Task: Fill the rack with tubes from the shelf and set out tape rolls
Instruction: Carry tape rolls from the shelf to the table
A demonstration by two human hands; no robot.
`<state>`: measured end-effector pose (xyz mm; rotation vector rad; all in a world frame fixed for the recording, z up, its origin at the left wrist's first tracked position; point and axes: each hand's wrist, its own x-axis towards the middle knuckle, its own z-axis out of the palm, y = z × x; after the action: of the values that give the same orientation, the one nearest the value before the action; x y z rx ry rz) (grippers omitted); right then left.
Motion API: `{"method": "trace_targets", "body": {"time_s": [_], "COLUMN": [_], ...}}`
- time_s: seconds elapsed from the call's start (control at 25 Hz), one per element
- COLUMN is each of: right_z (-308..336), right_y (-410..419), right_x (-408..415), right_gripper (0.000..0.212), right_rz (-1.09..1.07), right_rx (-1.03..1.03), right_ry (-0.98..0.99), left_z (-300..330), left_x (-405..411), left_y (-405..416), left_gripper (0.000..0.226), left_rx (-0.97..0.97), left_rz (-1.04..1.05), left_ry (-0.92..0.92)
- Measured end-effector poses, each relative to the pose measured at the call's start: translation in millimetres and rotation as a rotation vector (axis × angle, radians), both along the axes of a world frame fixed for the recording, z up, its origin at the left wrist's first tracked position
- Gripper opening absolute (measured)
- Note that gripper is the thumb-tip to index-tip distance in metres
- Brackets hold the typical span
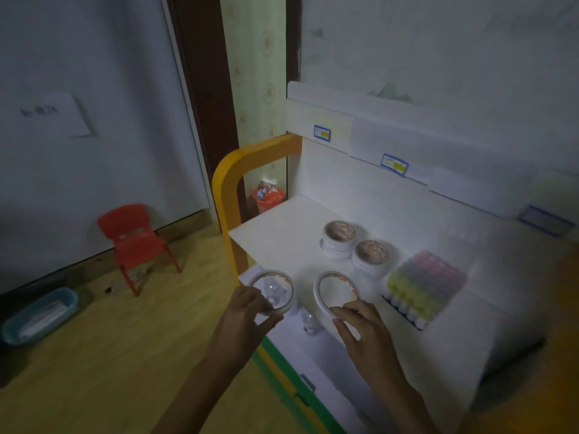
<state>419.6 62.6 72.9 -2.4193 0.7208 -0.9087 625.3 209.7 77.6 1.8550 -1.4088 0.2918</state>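
The left hand (pixel 247 311) is pinching the near rim of a tape roll (pixel 272 292) between thumb and fingers, the roll hanging at the white shelf's (pixel 282 233) front-left corner, partly past the edge, while the right hand (pixel 363 327) is pinching the near rim of a second tape roll (pixel 336 291) lying on the shelf just to its 3 o'clock. At 12 o'clock from that second roll, two stacks of tape rolls (pixel 340 239) are sitting side by side, touching or nearly so. At 3 o'clock a rack of tubes (pixel 426 285) is resting on the shelf, its rows running from pink through purple to yellow — the caps are too blurred to count. Between the hands, lower down, a small clear bottle-like thing (pixel 308 322) is showing, hard to make out. Off at 9 o'clock a red chair (pixel 134 239) is standing on the wooden floor, a blue tray (pixel 40 314) lying near it — and a red bin (pixel 268 198) is peeking from behind the orange frame (pixel 225 195). Labels on the shelf's back panel are unreadable.
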Motion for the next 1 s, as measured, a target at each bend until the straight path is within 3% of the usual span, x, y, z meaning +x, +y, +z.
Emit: {"method": "trace_targets", "body": {"time_s": [0.32, 0.48, 0.76, 1.0], "right_z": [4, -1, -15, -24], "right_y": [-69, -95, -112, -113], "right_x": [70, 82, 87, 87], "right_gripper": [0.020, 0.035, 0.036, 0.026], "right_rz": [-0.147, -0.290, -0.634, -0.777], "right_rx": [-0.001, -0.031, -0.056, -0.166], "right_ry": [-0.013, 0.041, 0.061, 0.101], "left_z": [11, -3, -15, -26], "left_x": [95, 123, 141, 134], "left_y": [-104, -168, -261, -301], "left_gripper": [0.025, 0.030, 0.031, 0.034], "left_rx": [0.006, -0.025, 0.042, 0.023], "left_rz": [-0.139, -0.299, -0.629, -0.799], "left_ry": [0.027, 0.063, 0.046, 0.018]}}
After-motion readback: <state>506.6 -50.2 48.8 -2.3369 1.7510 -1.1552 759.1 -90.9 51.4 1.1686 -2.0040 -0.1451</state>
